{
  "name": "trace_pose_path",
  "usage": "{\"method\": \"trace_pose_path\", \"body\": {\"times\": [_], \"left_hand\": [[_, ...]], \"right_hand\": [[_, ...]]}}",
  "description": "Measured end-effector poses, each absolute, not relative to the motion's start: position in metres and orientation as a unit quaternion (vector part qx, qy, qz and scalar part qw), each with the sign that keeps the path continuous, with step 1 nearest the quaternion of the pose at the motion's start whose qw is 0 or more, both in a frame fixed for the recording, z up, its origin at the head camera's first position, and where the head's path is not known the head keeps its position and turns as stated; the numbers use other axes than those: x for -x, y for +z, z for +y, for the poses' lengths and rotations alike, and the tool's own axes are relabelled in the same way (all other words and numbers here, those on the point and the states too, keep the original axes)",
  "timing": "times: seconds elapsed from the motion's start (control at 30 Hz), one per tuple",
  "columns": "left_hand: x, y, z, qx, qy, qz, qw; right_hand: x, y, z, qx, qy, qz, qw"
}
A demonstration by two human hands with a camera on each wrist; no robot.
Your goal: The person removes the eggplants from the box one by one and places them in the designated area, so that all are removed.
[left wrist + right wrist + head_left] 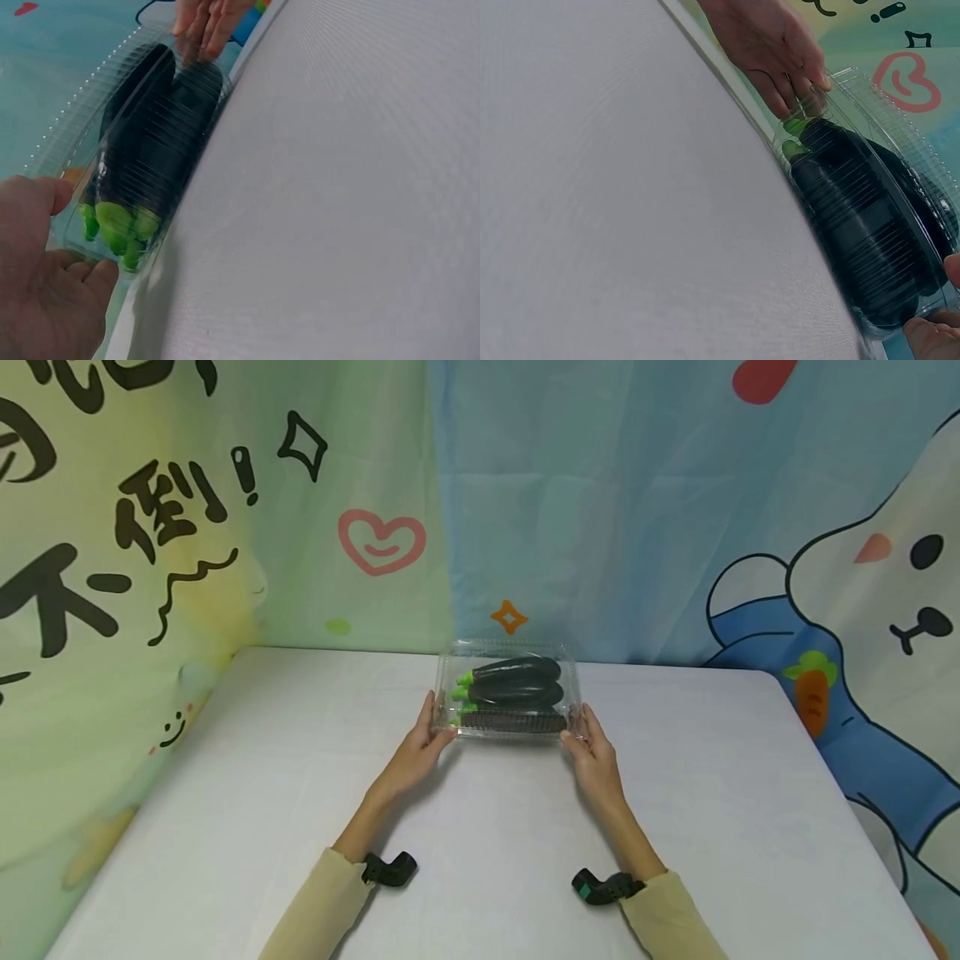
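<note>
A clear plastic box (pixel 510 647) with ribbed sides holds several dark eggplants (pixel 517 693), their green stem ends toward the left. My left hand (pixel 418 750) grips the box's left end. In the left wrist view that hand (pixel 56 277) has its thumb at the rim and its fingers below. The right end is held by my right hand (pixel 596 760), its thumb at the near corner. Only the fingertips of the right hand (pixel 934 337) show in the right wrist view, at the box's lower end.
A white-covered table (pixel 510 843) spreads beneath both arms. Behind its far edge hangs a printed cloth backdrop (pixel 600 510) with cartoon figures and lettering. Each wrist wears a black camera mount, one on the left (pixel 390 869) and one on the right (pixel 606 887).
</note>
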State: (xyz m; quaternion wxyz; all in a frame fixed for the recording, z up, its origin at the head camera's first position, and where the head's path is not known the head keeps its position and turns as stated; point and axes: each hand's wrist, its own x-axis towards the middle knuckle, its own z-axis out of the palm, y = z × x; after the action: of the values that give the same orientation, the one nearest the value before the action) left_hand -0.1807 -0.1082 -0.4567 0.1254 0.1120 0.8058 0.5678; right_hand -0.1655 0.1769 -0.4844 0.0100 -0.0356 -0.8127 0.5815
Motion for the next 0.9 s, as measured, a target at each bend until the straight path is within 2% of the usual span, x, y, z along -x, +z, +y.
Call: {"method": "trace_pose_path", "body": {"times": [0.3,0.57,0.9], "left_hand": [[0.192,-0.488,-0.111,-0.113,0.568,0.809,0.100],[0.191,-0.491,-0.111,-0.109,0.565,0.813,0.094],[0.191,-0.489,-0.110,-0.113,0.560,0.815,0.094]], "right_hand": [[0.166,-0.484,0.177,0.021,0.578,-0.816,0.020],[0.166,-0.486,0.176,0.010,0.585,-0.809,0.046],[0.165,-0.486,0.178,-0.002,0.606,-0.795,0.028]]}}
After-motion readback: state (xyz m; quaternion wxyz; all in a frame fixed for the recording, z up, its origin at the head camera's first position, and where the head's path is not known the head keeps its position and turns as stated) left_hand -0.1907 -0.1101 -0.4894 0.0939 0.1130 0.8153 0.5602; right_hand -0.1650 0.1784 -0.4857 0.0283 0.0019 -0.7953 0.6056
